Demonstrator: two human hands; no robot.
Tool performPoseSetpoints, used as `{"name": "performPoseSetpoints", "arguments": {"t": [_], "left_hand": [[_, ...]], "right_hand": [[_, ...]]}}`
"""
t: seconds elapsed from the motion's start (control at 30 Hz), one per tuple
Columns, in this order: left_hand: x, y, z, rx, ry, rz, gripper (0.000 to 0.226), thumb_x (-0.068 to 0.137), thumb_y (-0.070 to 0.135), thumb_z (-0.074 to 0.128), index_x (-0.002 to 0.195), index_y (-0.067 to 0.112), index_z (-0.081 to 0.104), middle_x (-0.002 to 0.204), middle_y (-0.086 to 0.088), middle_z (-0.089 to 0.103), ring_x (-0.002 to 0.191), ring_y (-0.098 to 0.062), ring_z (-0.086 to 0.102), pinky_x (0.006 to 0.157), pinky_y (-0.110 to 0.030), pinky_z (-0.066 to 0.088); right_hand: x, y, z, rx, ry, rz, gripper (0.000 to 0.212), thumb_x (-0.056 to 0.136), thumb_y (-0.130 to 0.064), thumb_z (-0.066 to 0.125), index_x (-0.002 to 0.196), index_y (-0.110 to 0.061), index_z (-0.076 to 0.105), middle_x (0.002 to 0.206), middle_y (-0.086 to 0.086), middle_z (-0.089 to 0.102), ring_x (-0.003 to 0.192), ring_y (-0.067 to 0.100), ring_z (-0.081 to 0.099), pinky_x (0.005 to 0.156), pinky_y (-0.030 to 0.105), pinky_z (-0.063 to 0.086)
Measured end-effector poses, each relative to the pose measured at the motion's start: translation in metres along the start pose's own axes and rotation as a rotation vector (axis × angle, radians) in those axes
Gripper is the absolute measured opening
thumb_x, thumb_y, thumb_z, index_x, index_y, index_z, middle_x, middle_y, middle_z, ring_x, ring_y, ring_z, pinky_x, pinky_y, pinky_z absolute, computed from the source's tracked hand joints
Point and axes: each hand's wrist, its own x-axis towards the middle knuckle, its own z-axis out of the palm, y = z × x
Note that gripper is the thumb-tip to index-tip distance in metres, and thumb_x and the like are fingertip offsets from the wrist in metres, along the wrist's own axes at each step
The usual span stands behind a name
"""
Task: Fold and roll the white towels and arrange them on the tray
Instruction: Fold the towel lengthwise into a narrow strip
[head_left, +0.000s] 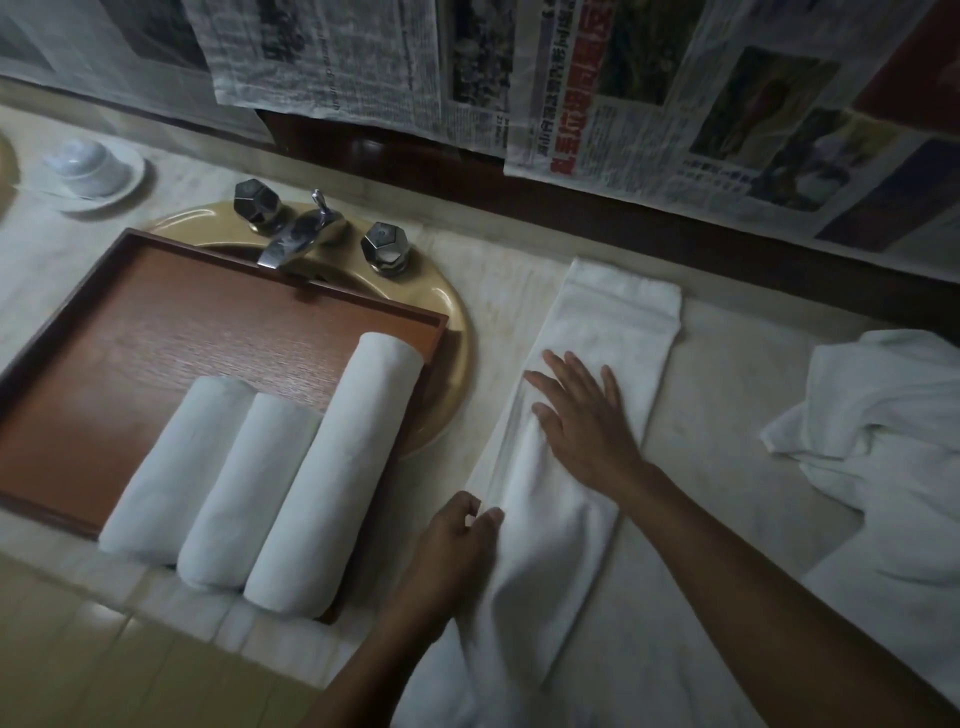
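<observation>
Folded towel: a white folded towel (618, 322) lies as a long narrow strip on the table (727, 415), right of the tray, running from the near edge up toward the far wall; its near end hangs over the table's front edge.
Right hand: the right hand (582, 415) lies flat on the middle of the strip, fingers straight and spread, pointing far-left.
Left hand: the left hand (452, 540) is at the strip's left edge, nearer than the right hand, its thumb and curled fingers pinching that edge.
Hands: apart from each other, both on the same towel.
Rolled towels: three rolled towels (249, 483) lie side by side and touching on the near right part of the tray; the right one is the longest, and their near ends stick out past the tray's rim.
Tray: a brown wooden tray (156, 322) rests over the yellow sink (447, 306), just in front of the metal tap (296, 234).
Loose towels: a heap of loose towels (883, 415) sits at the right of the table.
Far left: an upturned white cup (85, 163) on a saucer (124, 182).
Wall: newspaper sheets (649, 104) hang over it.
</observation>
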Motion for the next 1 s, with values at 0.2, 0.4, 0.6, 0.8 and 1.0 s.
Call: {"name": "performPoseSetpoints", "arguments": {"t": [0.2, 0.4, 0.6, 0.8, 1.0], "left_hand": [[-0.008, -0.024, -0.014, 0.105, 0.209, 0.121, 0.025, 0.102, 0.032, 0.062, 0.087, 0.014, 0.052, 0.077, 0.002, 0.063, 0.071, -0.007, 0.057, 0.057, -0.020, 0.039], [-0.004, -0.035, -0.014, 0.156, 0.229, 0.147, 0.030, 0.096, 0.028, 0.070, 0.080, 0.016, 0.048, 0.070, 0.002, 0.059, 0.062, -0.004, 0.053, 0.053, -0.023, 0.035], [-0.008, -0.032, -0.016, 0.192, 0.204, 0.170, 0.029, 0.097, 0.029, 0.067, 0.081, 0.018, 0.045, 0.072, 0.003, 0.058, 0.062, -0.006, 0.053, 0.048, -0.017, 0.030], [-0.016, -0.034, -0.018, -0.118, -0.016, -0.064, 0.021, 0.094, 0.026, 0.071, 0.095, 0.011, 0.056, 0.089, -0.010, 0.066, 0.073, -0.020, 0.060, 0.057, -0.030, 0.045], [-0.038, -0.069, -0.030, 0.174, -0.019, 0.014, 0.018, 0.101, 0.029, 0.061, 0.094, 0.014, 0.055, 0.082, -0.003, 0.064, 0.064, -0.017, 0.060, 0.053, -0.035, 0.049]], "right_hand": [[-0.001, 0.003, 0.000, -0.030, 0.017, 0.002, 0.046, 0.107, -0.044, 0.034, 0.153, -0.039, 0.037, 0.169, -0.009, 0.023, 0.157, 0.016, 0.013, 0.125, 0.055, 0.013], [0.000, 0.000, 0.001, -0.044, 0.028, 0.002, 0.045, 0.107, -0.043, 0.033, 0.152, -0.038, 0.038, 0.169, -0.007, 0.024, 0.157, 0.019, 0.015, 0.123, 0.059, 0.017], [-0.040, -0.051, 0.007, 0.014, 0.156, 0.019, 0.040, 0.102, -0.032, 0.050, 0.141, -0.025, 0.057, 0.160, 0.008, 0.040, 0.152, 0.029, 0.029, 0.121, 0.061, 0.022], [-0.065, -0.058, 0.017, -0.018, 0.052, -0.021, 0.046, 0.107, -0.044, 0.034, 0.149, -0.029, 0.045, 0.169, -0.003, 0.025, 0.158, 0.017, 0.014, 0.124, 0.055, 0.015], [-0.065, -0.054, 0.014, -0.024, 0.079, -0.041, 0.043, 0.108, -0.043, 0.035, 0.146, -0.030, 0.048, 0.167, -0.003, 0.028, 0.157, 0.016, 0.016, 0.125, 0.053, 0.016]]}}
